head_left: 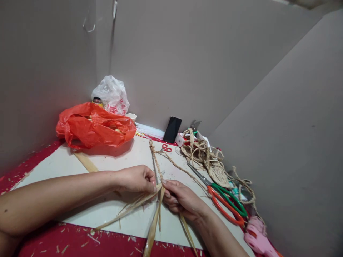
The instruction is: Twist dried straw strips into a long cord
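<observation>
A thin braided cord [156, 160] of dry straw-coloured strips runs from the middle of the white board down to my hands. My left hand [139, 179] pinches a strip that trails off to the lower left. Beside it, my right hand [178, 200] is closed on the lower end of the braid, thumb and fingers pressed together. Loose flat strips [152, 232] hang below between the hands, and another strip [186, 228] comes out under my right hand. The fingertips of both hands are almost touching.
Behind on the left are a red plastic bag [93, 132], a white bag [111, 94] and a small cup [131, 116]. A black phone [172, 130] leans at the back. Rightward lie coiled braids [217, 171], large scissors [225, 201], small red scissors [166, 148] and a pink tool [258, 237].
</observation>
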Action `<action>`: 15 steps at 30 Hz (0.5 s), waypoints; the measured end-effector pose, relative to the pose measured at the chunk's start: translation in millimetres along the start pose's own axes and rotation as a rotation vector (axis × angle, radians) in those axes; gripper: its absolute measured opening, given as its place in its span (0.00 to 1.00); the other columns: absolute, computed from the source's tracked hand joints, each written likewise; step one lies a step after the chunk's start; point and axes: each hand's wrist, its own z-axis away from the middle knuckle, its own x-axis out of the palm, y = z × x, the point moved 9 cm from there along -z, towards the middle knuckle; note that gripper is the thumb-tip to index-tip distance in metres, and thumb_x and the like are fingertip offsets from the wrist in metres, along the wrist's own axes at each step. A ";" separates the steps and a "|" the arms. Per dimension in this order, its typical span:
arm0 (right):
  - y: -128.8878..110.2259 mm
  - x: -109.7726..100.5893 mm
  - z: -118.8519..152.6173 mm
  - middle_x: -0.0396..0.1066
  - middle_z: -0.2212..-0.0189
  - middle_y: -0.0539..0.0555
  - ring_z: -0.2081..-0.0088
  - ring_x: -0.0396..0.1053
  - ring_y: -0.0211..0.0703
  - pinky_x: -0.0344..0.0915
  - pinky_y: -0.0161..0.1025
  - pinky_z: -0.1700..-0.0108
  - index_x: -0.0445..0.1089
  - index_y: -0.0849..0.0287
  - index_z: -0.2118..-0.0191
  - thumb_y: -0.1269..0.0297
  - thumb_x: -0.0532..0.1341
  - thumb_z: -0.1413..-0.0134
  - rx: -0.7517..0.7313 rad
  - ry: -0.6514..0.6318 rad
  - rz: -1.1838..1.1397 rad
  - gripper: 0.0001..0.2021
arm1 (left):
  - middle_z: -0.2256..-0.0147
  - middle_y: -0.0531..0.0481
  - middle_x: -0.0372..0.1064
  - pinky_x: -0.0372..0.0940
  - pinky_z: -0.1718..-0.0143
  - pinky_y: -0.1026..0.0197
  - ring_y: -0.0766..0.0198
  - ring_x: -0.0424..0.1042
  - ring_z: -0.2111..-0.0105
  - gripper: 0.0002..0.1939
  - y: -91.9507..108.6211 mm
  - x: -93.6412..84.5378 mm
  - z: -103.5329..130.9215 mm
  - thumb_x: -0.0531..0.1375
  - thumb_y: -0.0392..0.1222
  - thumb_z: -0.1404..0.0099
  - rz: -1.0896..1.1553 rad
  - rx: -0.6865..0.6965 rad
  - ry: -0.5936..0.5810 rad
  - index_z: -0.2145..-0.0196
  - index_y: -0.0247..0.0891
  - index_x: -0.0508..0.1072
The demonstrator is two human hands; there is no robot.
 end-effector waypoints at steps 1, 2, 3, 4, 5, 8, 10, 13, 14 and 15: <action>-0.2 0.3 0.0 0.44 0.90 0.39 0.87 0.35 0.26 0.33 0.27 0.86 0.55 0.59 0.79 0.51 0.56 0.45 0.000 -0.002 0.003 0.19 | 0.79 0.53 0.67 0.57 0.78 0.66 0.69 0.63 0.81 0.10 -2.8 1.8 -1.4 0.61 0.43 0.52 0.059 -0.014 -0.004 0.75 0.35 0.65; -0.4 0.6 0.0 0.45 0.90 0.40 0.87 0.35 0.26 0.33 0.27 0.86 0.55 0.59 0.79 0.51 0.56 0.45 -0.001 -0.004 0.006 0.19 | 0.80 0.52 0.68 0.58 0.78 0.66 0.68 0.64 0.81 0.10 -5.1 3.4 -2.7 0.61 0.43 0.52 0.115 -0.028 -0.008 0.75 0.35 0.64; -0.5 0.8 -0.1 0.45 0.90 0.40 0.87 0.35 0.26 0.33 0.27 0.86 0.55 0.59 0.79 0.51 0.56 0.45 -0.001 -0.004 0.009 0.19 | 0.80 0.51 0.68 0.60 0.78 0.65 0.67 0.65 0.82 0.11 -7.3 4.7 -3.9 0.61 0.43 0.53 0.165 -0.046 -0.008 0.75 0.35 0.63; -0.5 0.8 -0.1 0.46 0.90 0.40 0.87 0.35 0.26 0.34 0.27 0.86 0.55 0.59 0.79 0.51 0.56 0.45 0.001 -0.004 0.012 0.19 | 0.81 0.51 0.68 0.60 0.78 0.64 0.67 0.66 0.82 0.12 -9.3 5.6 -5.0 0.62 0.43 0.53 0.207 -0.065 -0.004 0.75 0.36 0.62; -0.4 0.7 0.0 0.46 0.90 0.40 0.87 0.35 0.26 0.34 0.27 0.86 0.55 0.59 0.79 0.51 0.56 0.45 0.002 -0.002 0.015 0.19 | 0.81 0.51 0.68 0.61 0.79 0.63 0.66 0.66 0.83 0.13 -10.8 6.1 -5.9 0.62 0.43 0.54 0.242 -0.081 0.005 0.75 0.36 0.61; -0.2 -0.6 0.1 0.45 0.90 0.39 0.87 0.35 0.26 0.34 0.27 0.86 0.55 0.59 0.79 0.50 0.56 0.46 0.006 0.012 0.021 0.20 | 0.80 0.52 0.69 0.61 0.80 0.64 0.66 0.67 0.83 0.15 -12.0 4.3 -7.4 0.62 0.39 0.54 0.284 -0.101 0.050 0.72 0.37 0.59; -0.1 -0.9 0.1 0.45 0.90 0.39 0.87 0.35 0.26 0.33 0.27 0.86 0.55 0.59 0.78 0.50 0.56 0.46 0.008 0.015 0.020 0.20 | 0.80 0.53 0.68 0.59 0.82 0.67 0.69 0.65 0.84 0.14 -11.2 2.4 -7.3 0.61 0.38 0.54 0.256 -0.104 0.071 0.70 0.38 0.60; -0.7 0.0 0.1 0.45 0.89 0.39 0.87 0.35 0.26 0.33 0.27 0.86 0.56 0.59 0.78 0.50 0.56 0.46 0.001 0.005 0.017 0.19 | 0.81 0.55 0.66 0.53 0.84 0.70 0.74 0.58 0.86 0.10 -9.5 -0.3 -6.8 0.60 0.40 0.51 0.188 -0.094 0.090 0.70 0.36 0.65; -0.8 0.2 0.0 0.45 0.89 0.40 0.87 0.35 0.26 0.33 0.27 0.86 0.55 0.59 0.78 0.50 0.56 0.45 -0.003 0.004 0.019 0.19 | 0.82 0.56 0.65 0.51 0.85 0.70 0.75 0.55 0.87 0.10 -8.4 -1.7 -6.8 0.60 0.42 0.50 0.172 -0.081 0.101 0.71 0.35 0.66; -0.9 0.1 -0.1 0.45 0.89 0.40 0.87 0.35 0.26 0.33 0.27 0.86 0.55 0.59 0.78 0.50 0.56 0.45 -0.005 0.009 0.022 0.20 | 0.82 0.57 0.64 0.48 0.85 0.70 0.76 0.53 0.87 0.10 -7.0 -3.5 -6.9 0.60 0.43 0.50 0.157 -0.061 0.119 0.72 0.35 0.66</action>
